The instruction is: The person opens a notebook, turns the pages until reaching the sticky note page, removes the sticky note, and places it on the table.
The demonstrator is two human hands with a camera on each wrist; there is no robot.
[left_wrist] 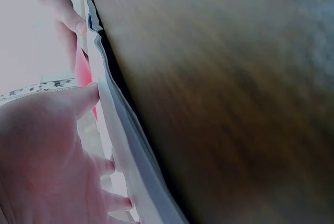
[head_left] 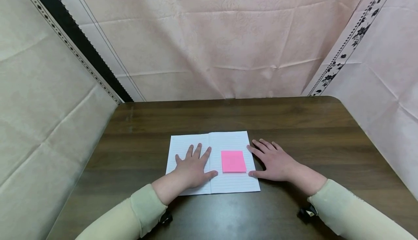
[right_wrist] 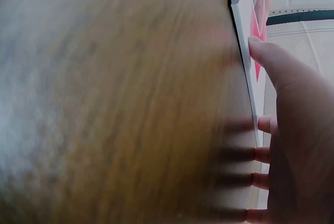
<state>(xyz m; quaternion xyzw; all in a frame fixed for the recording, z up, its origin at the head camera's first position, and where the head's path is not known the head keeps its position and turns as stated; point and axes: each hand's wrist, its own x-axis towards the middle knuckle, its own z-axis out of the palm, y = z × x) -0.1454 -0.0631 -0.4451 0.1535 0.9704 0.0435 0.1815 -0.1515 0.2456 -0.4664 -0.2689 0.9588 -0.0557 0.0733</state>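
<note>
An open lined notebook [head_left: 228, 183] lies flat on the table, its centre fold running away from me. On its right page sits a pink sticky note pad [head_left: 233, 161], seen edge-on in the left wrist view and the right wrist view. My left hand [head_left: 192, 169] rests on the left page with fingers spread, the thumb reaching across the fold toward the pink pad. At the notebook's right edge, my right hand [head_left: 275, 162] has its fingers spread, with thumb and index fingertips on the page edge and the other fingers over the wood.
The dark brown wooden table [head_left: 147, 123] has a rounded far right corner. Pale patterned cloth [head_left: 228, 44] hangs behind it and along both sides. A dark wrist strap [head_left: 307, 212] shows below the right sleeve, another device [head_left: 166, 218] below the left.
</note>
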